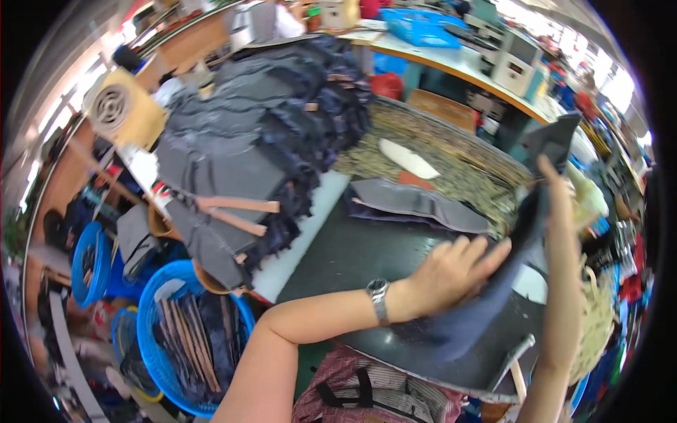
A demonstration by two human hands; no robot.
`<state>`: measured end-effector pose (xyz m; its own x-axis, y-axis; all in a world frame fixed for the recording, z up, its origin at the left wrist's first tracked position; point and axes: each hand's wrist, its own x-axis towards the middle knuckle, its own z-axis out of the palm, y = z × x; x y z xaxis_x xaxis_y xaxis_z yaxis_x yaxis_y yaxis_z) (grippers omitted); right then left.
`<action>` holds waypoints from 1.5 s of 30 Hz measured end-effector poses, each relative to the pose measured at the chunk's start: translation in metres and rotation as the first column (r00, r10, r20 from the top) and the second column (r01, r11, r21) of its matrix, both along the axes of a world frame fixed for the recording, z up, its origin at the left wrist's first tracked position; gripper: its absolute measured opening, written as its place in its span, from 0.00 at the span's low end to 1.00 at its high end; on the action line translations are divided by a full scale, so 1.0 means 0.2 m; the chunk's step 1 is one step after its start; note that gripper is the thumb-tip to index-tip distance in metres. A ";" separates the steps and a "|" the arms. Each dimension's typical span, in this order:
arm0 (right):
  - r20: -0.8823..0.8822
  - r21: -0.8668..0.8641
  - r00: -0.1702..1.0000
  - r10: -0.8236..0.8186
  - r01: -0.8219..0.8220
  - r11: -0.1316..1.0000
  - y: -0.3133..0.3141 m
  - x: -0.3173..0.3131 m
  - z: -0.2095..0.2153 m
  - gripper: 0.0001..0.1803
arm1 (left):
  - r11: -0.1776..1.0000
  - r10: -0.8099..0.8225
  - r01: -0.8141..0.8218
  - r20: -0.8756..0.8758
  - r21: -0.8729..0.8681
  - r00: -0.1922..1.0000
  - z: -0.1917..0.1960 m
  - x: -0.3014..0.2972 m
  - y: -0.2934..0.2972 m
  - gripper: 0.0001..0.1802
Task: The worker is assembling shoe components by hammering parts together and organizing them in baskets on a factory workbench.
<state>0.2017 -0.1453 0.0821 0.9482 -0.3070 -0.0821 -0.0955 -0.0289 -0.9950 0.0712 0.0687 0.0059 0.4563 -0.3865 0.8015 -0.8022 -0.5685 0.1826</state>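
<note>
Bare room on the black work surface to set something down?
Best patch: black work surface bordered by the pale strip on the left, grey folded piece beyond, left forearm nearer. Crowded: right side, with the blurred dark piece between left hand and right hand, plus a metal tool. Left of the strip, stacked dark pieces.

Left arm (310, 317) first, bare past elbow, and there we catch watch (378, 287) on wrist: round dark dial, silver-coloured metal case, linked metal band. Left hand (457, 273) bare, slightly blurred. Across we go: right arm (558, 310) bare too, right hand (554, 187) blurred. Down at lap, we spot maroon cloth (338, 366), finely patterned, grey striped panel (389, 381), black straps (364, 388); clothing or bag, we cannot tell.
</note>
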 end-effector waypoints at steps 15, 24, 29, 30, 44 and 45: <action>0.434 -0.901 0.829 0.354 0.410 0.146 -0.35 0.45 -0.47 0.42 | 0.519 0.794 -0.707 0.037 0.480 0.607 0.49 -0.13 1.64 0.19; 0.429 -0.525 0.589 0.685 -0.455 0.719 0.79 -0.17 0.04 0.24 | 0.506 0.680 -0.560 0.097 0.656 0.727 0.84 -0.28 1.50 0.11; 0.297 -0.679 0.138 0.945 -0.665 0.311 1.66 -0.34 0.09 0.30 | 0.337 0.638 -0.704 0.398 0.625 0.659 0.65 -0.33 1.22 0.03; 0.051 -0.758 0.224 0.973 -0.626 0.184 1.67 -0.32 0.09 0.34 | 0.416 0.646 -0.659 0.306 0.626 0.699 0.67 -0.43 1.09 0.04; -0.187 -0.446 0.388 0.903 -0.852 0.274 0.16 -1.14 -0.15 0.20 | 0.968 -0.121 0.250 -0.828 0.024 0.548 0.23 -0.52 0.32 0.11; -0.251 -0.328 0.468 0.848 -0.865 0.380 0.04 -1.19 -0.19 0.19 | 0.956 -0.157 0.294 -0.842 0.002 0.516 0.12 -0.48 0.23 0.11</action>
